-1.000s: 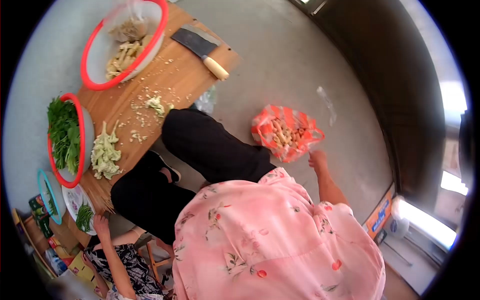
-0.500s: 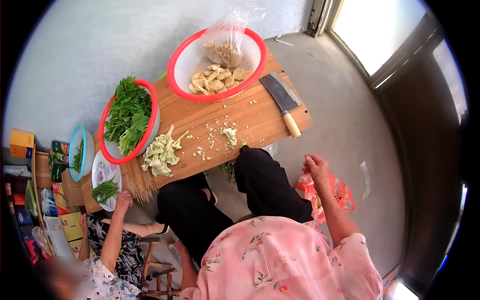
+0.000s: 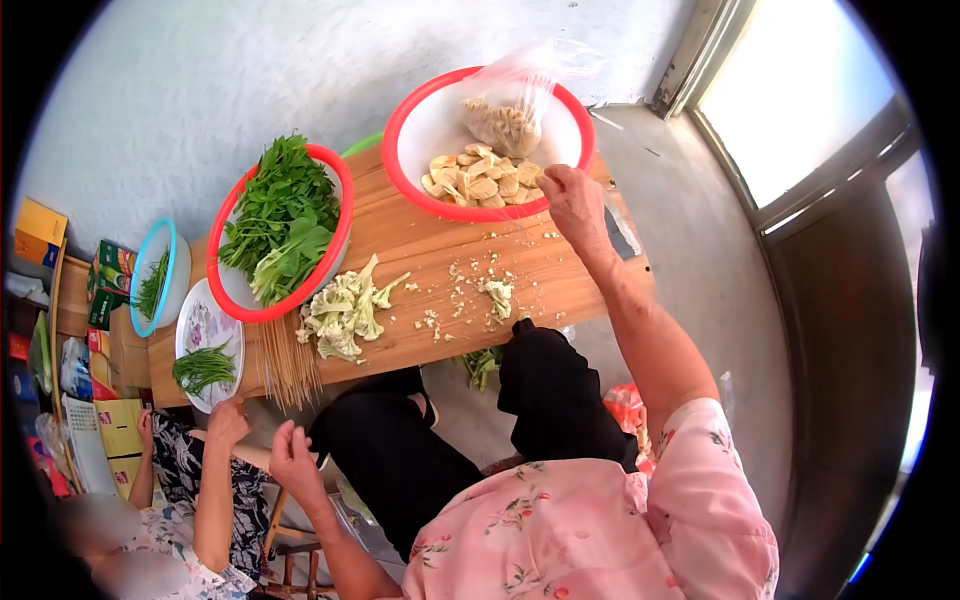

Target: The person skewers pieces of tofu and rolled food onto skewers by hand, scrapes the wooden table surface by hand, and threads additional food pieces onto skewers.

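Observation:
My right hand (image 3: 575,200) is at the near right rim of the red-rimmed basin (image 3: 397,165), its fingers pressed together; what they hold, if anything, is too small to name. Pale sliced pieces (image 3: 482,177) and a clear plastic bag of brownish food (image 3: 508,120) lie in that basin. The cleaver (image 3: 622,228) is partly hidden behind my right wrist. Below the table's front edge, near the bundle of thin sticks (image 3: 284,362), my left hand (image 3: 294,458) hangs in the air with its fingers curled; their contents cannot be made out. Cauliflower pieces (image 3: 345,310) lie on the wooden table (image 3: 400,235).
A second red-rimmed basin (image 3: 345,205) holds leafy greens. Left of it are a plate (image 3: 210,325) with green stems and a blue-rimmed basin (image 3: 172,262). A co-worker's hand (image 3: 228,422) is near the plate. A red-and-white bag (image 3: 628,410) sits on the floor.
My right hand has moved from above the red-and-white bag up to the basin of sliced pieces. My left hand has come into view. The camera view has swung toward the table and wall.

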Demonstrator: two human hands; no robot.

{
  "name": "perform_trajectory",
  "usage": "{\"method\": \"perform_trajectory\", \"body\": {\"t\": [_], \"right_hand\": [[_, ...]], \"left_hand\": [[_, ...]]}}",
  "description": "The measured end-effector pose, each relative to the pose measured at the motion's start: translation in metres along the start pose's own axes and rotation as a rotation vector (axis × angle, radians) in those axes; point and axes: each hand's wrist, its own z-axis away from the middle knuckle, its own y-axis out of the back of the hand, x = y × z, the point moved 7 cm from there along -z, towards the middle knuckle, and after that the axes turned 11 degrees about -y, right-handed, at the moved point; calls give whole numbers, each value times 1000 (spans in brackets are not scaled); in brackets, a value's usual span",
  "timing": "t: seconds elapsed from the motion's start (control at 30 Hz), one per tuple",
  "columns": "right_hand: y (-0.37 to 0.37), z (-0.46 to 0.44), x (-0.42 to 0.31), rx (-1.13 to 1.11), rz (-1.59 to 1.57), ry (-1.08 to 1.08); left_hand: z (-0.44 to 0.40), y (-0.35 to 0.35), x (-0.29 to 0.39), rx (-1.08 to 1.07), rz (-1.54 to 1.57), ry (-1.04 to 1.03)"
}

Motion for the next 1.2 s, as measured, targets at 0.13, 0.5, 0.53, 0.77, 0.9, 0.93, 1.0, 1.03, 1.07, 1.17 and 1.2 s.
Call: {"method": "perform_trajectory", "body": {"t": [0.13, 0.5, 0.53, 0.77, 0.9, 0.93, 1.0, 1.03, 1.07, 1.17, 1.2], "right_hand": [[-47, -15, -22, -399, 564, -27], [-118, -23, -16, -727, 630, -30], [-117, -28, -11, -693, 687, -44], [-101, -36, -14, -512, 788, -94], [-91, -34, -14, -415, 706, -101], [-88, -33, -13, -388, 675, -87], [-85, -33, -4, -369, 658, -85], [-82, -33, -1, -348, 637, -88], [-78, -30, -1, -346, 638, -86], [-64, -17, -8, -311, 629, -45], [-58, -12, -12, -287, 571, -48]], "left_hand": [[-45, -69, 74, -93, 295, -127], [-71, -231, 102, -460, 420, -256], [-69, -238, 84, -504, 381, -130], [-82, -235, 94, -527, 600, -61], [-86, -232, 97, -535, 643, -21], [-86, -231, 97, -541, 636, -8], [-88, -229, 102, -532, 650, -18], [-88, -229, 105, -527, 662, -32], [-88, -231, 106, -526, 665, -33], [-85, -237, 110, -542, 699, -5], [-84, -240, 112, -560, 698, -10]]}}
